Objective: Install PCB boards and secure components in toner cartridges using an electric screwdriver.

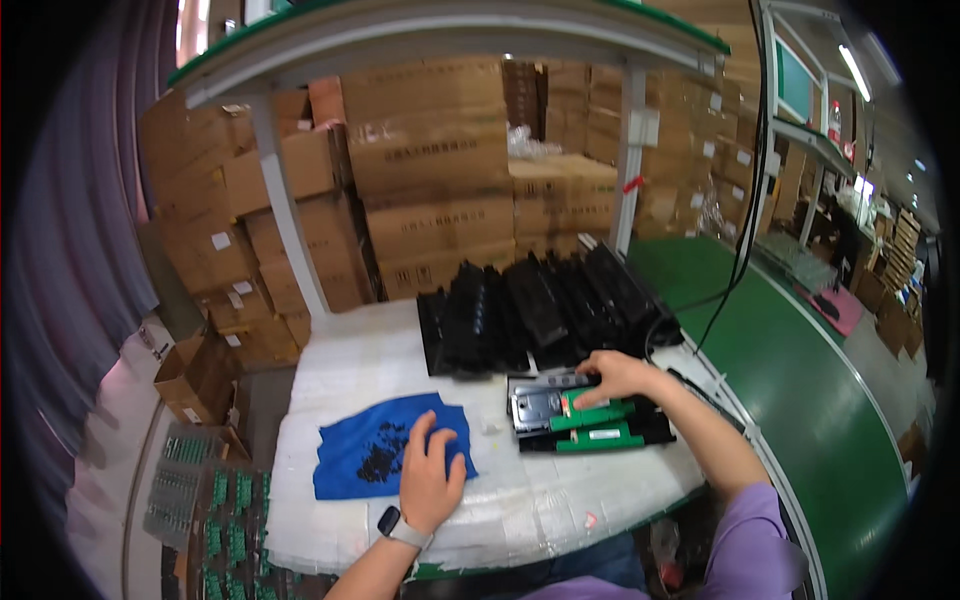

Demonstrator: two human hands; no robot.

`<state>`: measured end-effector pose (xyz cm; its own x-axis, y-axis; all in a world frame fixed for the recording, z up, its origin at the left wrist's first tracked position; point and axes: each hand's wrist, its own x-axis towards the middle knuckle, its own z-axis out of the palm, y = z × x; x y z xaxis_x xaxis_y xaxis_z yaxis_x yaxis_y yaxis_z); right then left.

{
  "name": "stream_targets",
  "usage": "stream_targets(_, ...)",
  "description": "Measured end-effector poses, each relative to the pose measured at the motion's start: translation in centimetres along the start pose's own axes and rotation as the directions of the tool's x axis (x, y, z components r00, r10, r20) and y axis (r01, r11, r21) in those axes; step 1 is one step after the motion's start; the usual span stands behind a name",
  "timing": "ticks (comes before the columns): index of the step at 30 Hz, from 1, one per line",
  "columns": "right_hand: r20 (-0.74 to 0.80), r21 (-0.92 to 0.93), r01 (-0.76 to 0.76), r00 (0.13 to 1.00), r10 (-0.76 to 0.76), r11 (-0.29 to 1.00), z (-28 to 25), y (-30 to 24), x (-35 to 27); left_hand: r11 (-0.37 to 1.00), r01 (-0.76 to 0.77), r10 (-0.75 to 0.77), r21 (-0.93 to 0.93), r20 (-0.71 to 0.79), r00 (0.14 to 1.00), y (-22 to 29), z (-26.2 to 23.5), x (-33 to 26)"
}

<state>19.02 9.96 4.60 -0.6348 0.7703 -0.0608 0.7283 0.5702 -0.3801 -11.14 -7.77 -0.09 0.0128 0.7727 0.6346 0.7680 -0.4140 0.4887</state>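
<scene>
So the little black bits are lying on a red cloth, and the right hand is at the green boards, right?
Not quite: the cloth is blue, not red, as the head view shows. The little black bits do lie on it, and the right hand is at the green boards.

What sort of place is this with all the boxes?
It looks like a factory or workshop, probably for electronics: there are green circuit boards, piled black parts and stacked cardboard boxes.
</scene>
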Motion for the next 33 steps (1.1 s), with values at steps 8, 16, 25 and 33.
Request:
stream_targets(8, -0.001, -0.075, -0.001, 1.000, 0.001, 0.997, 0.7, 0.0, -1.8, 0.945, -0.147, 0.182, -0.293, 0.099, 0.978, 2.5, 0.3, -1.1)
stream_targets(16, -0.095, -0.238, 0.109, 0.986, -0.135, 0.965, 0.0, 0.5, 0.0, 0.056, 0.970, 0.324, -0.237, 0.923, 0.206, 7.2, 7.4, -0.1)
stream_targets(25, -0.144, -0.094, 0.092, 0.984, -0.104, 0.991, 1.0, -0.1, -1.7, -0.162, 0.963, 0.326, -0.216, 0.909, 0.258, 8.3, 11.2, 2.1)
stream_targets(33, 0.044, -0.333, -0.001, 0.999, 0.016, 0.943, -1.4, -2.5, -1.0, -0.127, 0.945, 0.277, -0.302, 0.904, 0.326, 8.3, 11.2, 1.0)
